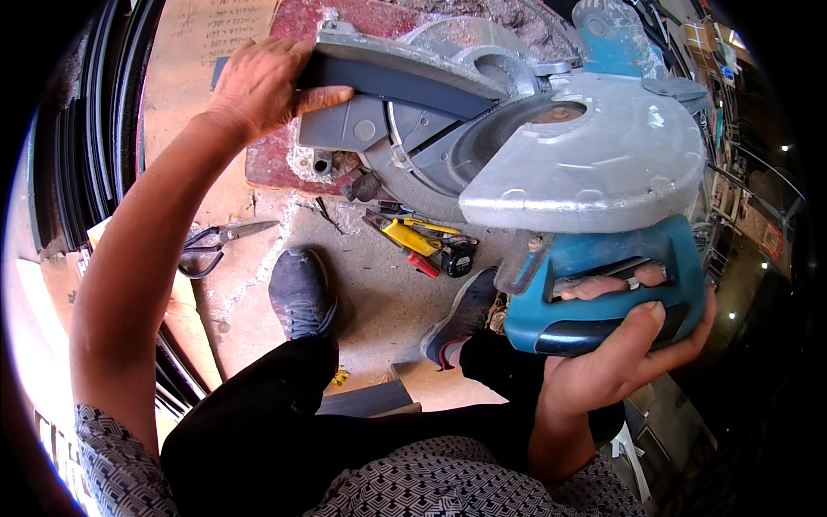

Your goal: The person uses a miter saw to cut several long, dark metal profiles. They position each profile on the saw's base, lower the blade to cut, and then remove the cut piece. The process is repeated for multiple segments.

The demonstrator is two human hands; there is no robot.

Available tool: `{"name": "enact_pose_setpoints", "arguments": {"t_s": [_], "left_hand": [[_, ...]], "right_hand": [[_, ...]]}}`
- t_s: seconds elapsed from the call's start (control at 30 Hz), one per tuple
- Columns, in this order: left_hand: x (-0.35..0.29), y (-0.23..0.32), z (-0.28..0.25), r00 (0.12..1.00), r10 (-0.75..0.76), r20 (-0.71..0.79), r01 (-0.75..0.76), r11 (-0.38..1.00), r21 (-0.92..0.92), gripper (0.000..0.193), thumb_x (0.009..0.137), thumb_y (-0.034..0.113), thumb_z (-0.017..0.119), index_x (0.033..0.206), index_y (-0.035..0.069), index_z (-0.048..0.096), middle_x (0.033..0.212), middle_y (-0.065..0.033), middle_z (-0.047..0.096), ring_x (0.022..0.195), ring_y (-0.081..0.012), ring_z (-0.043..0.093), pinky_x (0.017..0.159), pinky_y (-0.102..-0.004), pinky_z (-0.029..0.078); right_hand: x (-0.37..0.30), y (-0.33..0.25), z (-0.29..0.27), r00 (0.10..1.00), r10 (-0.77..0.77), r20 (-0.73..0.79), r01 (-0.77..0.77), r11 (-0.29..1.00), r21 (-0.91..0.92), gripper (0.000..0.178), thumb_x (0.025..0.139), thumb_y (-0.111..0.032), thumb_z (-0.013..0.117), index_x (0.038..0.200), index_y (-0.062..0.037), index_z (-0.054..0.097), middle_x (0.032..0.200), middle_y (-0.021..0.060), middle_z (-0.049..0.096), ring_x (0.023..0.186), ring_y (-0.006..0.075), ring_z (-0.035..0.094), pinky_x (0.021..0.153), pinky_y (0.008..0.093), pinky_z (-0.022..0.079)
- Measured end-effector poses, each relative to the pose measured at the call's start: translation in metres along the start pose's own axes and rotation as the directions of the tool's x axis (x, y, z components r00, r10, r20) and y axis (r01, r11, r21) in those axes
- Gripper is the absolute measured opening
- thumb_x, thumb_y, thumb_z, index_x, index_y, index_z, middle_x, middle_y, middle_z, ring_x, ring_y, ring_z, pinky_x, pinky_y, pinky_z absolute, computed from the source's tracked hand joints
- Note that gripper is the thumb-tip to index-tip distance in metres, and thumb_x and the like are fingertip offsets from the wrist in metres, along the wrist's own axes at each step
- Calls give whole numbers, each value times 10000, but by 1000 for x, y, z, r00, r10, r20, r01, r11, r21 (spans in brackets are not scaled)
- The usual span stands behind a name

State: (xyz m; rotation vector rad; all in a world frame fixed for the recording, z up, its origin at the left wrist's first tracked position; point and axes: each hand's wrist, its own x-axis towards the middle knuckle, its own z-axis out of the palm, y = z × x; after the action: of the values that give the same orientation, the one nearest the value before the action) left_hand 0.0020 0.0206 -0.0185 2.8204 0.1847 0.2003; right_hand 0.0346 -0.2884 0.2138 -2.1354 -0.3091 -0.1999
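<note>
A miter saw with a silver blade guard (594, 159) and a teal handle (564, 319) stands in front of me. My left hand (258, 90) is closed around a dark grey strip (401, 88), pressing it along the saw's metal fence (413, 60). The thumb lies over its near face, and the strip's right end reaches close to the round blade (491, 142). My right hand (607, 366) is wrapped around the saw handle, its fingers showing through the handle's opening. Whether a finger presses the trigger, I cannot tell.
Below the saw lie scissors (228, 234), a yellow-handled tool (412, 234) and a black tape measure (458, 256). Long black profiles (86, 164) stand at the left, beside cardboard (185, 52). My shoes (301, 289) are on the dusty floor, near a grey offcut (366, 399).
</note>
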Motion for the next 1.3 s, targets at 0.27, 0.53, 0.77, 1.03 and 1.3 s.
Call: {"name": "enact_pose_setpoints", "arguments": {"t_s": [0.27, 0.53, 0.77, 1.03, 1.3], "left_hand": [[0, 0, 0, 1000, -9, 18, 9, 1000, 6, 781, 885, 786, 614, 938, 8, 664, 878, -200, 674, 906, -388, 677, 872, -487, 525], [0, 0, 0, 1000, -1, 8, 1, 1000, 6, 785, 879, 795, 613, 946, 15, 664, 884, -190, 674, 908, -382, 680, 876, -477, 529], [0, 1, -2, 999, -22, 36, 22, 1000, 7, 779, 880, 790, 618, 961, 17, 667, 889, -191, 675, 925, -384, 680, 884, -482, 528], [-1, -1, 2, 1000, -7, 14, 7, 1000, 22, 792, 881, 801, 607, 959, 16, 670, 883, -191, 679, 905, -375, 685, 876, -485, 531], [-1, -1, 2, 1000, -2, 9, 2, 1000, 22, 803, 880, 808, 599, 955, 12, 670, 872, -191, 673, 896, -372, 684, 873, -484, 531]], "right_hand": [[1, 1, 0, 1000, -9, -12, 9, 1000, 16, 639, 1030, -123, 435, 1568, -9, 109, 1197, 179, 587, 647, 179, 632, 651, 351, 623], [-9, 8, 6, 998, -61, -34, 59, 998, -38, 615, 1053, -172, 447, 1581, -29, 165, 1122, 201, 600, 646, 167, 623, 614, 328, 610], [-14, 17, 7, 993, -106, -47, 102, 991, -88, 633, 1047, -180, 456, 1575, -2, 154, 966, 180, 622, 621, 147, 638, 608, 297, 614], [-17, 16, 11, 994, -107, -35, 105, 992, -68, 649, 1047, -173, 466, 1584, -28, 130, 979, 165, 620, 628, 150, 653, 652, 317, 643], [-19, 18, 10, 994, -107, -8, 107, 993, -43, 646, 1049, -158, 464, 1587, -47, 124, 1062, 169, 608, 633, 155, 654, 653, 331, 648]]}}
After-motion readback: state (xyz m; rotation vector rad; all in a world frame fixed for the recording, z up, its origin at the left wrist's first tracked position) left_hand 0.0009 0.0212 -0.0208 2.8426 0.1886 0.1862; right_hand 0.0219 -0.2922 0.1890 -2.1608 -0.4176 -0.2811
